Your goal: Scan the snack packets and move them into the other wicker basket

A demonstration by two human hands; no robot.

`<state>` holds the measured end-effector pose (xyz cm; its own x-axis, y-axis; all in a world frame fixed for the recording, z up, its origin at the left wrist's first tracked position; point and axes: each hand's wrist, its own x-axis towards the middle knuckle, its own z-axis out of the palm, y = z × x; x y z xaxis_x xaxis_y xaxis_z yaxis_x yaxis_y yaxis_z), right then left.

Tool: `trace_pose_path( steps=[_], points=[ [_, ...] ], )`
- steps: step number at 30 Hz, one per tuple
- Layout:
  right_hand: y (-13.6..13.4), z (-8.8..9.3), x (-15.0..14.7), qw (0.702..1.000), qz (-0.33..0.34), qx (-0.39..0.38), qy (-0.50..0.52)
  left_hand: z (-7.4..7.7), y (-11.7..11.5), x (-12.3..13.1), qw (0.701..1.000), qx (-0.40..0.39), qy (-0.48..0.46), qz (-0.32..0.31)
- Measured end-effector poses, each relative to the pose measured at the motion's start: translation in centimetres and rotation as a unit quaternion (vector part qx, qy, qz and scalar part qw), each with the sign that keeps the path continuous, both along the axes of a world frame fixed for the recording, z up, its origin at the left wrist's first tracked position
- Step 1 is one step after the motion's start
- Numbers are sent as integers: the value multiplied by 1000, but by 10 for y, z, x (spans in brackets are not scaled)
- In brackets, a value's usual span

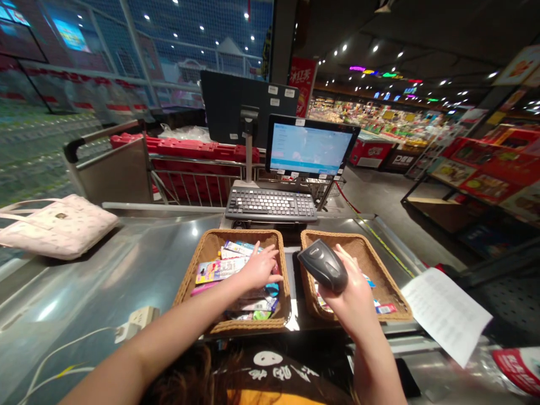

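My left hand [262, 268] reaches into the left wicker basket [185, 287], its fingers spread over a pile of small packaged goods. Among them lies a colourful flat box [217, 270], just left of the fingers. Whether the fingertips touch a package I cannot tell. Held in my right hand [354, 298] is a black handheld barcode scanner [324, 264], above the right wicker basket [394, 292]. That basket holds a few packets, among them a red and white one [385, 309]; my hand hides part of its contents.
Behind the baskets stand a keyboard [270, 203] and a lit monitor [310, 147]. A pale handbag [59, 225] and a power strip [145, 318] lie left. At right are a paper sheet [445, 312] and a bottle [517, 368].
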<state>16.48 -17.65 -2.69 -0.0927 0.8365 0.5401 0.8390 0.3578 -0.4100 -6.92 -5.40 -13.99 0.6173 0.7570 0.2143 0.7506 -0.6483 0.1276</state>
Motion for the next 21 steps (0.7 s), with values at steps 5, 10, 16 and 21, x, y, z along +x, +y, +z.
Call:
trace_pose_path(
  steps=[5, 10, 16, 21],
  points=[
    [-4, -1, 15, 1000, -25, 7, 10, 11, -2, 12, 998, -19, -50, -20],
    [-12, 1, 37, 995, -90, 33, 27, 34, 10, 19, 996, 35, -75, -12],
    [-24, 8, 63, 980, -163, 92, 62, 52, 10, 52, 993, 68, -88, -43],
    [-31, 10, 83, 970, -194, 112, 91, 55, 12, 89, 988, 87, -94, -83]
  ],
)
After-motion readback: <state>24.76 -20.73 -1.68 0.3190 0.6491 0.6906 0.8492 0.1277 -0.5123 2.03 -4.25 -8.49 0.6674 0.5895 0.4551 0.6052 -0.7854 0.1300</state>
